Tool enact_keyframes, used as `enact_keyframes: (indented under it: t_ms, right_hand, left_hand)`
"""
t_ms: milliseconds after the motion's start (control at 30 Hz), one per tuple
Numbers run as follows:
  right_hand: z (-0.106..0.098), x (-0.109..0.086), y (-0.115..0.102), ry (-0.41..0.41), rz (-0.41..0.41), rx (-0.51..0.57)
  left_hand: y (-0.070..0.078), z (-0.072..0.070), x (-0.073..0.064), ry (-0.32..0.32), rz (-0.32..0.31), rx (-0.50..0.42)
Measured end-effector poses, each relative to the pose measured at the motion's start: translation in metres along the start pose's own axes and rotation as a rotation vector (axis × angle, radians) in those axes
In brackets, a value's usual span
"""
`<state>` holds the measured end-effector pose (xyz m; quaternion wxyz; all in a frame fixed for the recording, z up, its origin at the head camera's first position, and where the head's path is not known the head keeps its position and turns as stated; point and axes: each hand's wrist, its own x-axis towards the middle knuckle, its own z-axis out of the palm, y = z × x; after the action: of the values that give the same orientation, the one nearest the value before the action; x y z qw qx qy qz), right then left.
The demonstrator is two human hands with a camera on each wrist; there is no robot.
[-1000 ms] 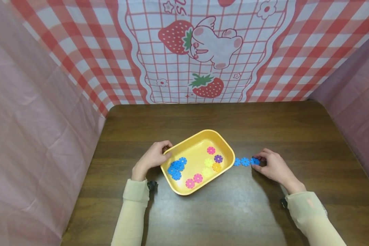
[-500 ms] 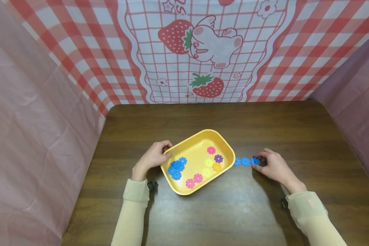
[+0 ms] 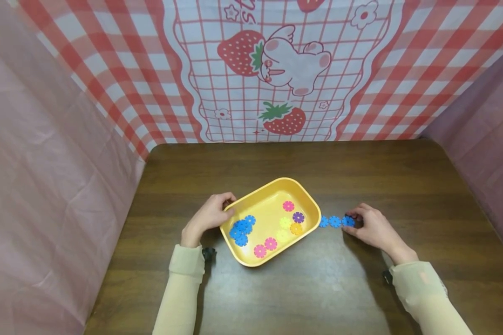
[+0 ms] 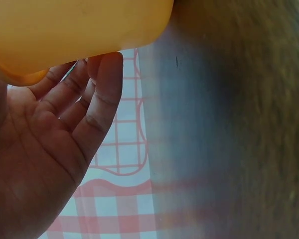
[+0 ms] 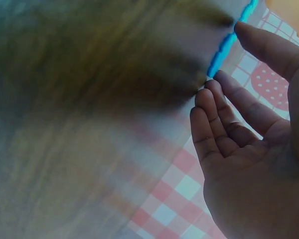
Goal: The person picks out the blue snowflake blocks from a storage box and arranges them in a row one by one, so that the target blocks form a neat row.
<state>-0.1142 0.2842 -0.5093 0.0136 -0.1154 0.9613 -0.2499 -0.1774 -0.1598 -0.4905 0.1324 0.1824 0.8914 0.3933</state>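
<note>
A yellow tray (image 3: 268,214) stands slanted on the table, with my left hand (image 3: 209,213) gripping its left corner. In the left wrist view the thumb is over the tray (image 4: 89,30) and the fingers reach round outside its wall. Right of the tray, three blue notched discs lie in a row: one by its rim (image 3: 323,221), a middle disc (image 3: 335,221) and an end disc (image 3: 347,220). My right hand (image 3: 373,228) pinches the end disc between thumb and forefinger. Seen edge-on in the right wrist view, that blue disc (image 5: 220,57) sits between the fingertips.
Inside the tray, a heap of blue discs (image 3: 241,229) lies at the left. Pink discs (image 3: 270,243), yellow discs (image 3: 282,235), an orange disc (image 3: 295,228) and a purple disc (image 3: 298,217) are spread to the right. A checked strawberry cloth (image 3: 276,60) hangs behind the table (image 3: 302,298).
</note>
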Motion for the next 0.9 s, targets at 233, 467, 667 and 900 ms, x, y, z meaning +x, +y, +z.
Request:
enact_keyframes:
  t_ms: [233, 467, 667, 900]
  right_hand:
    - [-0.008, 0.002, -0.005, 0.003, -0.022, 0.002]
    - [-0.021, 0.007, -0.016, 0.033, -0.048, 0.023]
    - [-0.025, 0.015, -0.025, 0.052, -0.092, 0.038]
    - [-0.028, 0.025, -0.039, 0.049, -0.123, 0.043]
  left_hand:
    - [-0.001, 0.0, 0.001, 0.004, 0.013, 0.004]
    - [0.0, -0.001, 0.0, 0.007, 0.018, -0.004]
    - [0.0, 0.0, 0.0, 0.004, 0.002, -0.003]
    - [-0.001, 0.001, 0.0, 0.005, 0.001, 0.013]
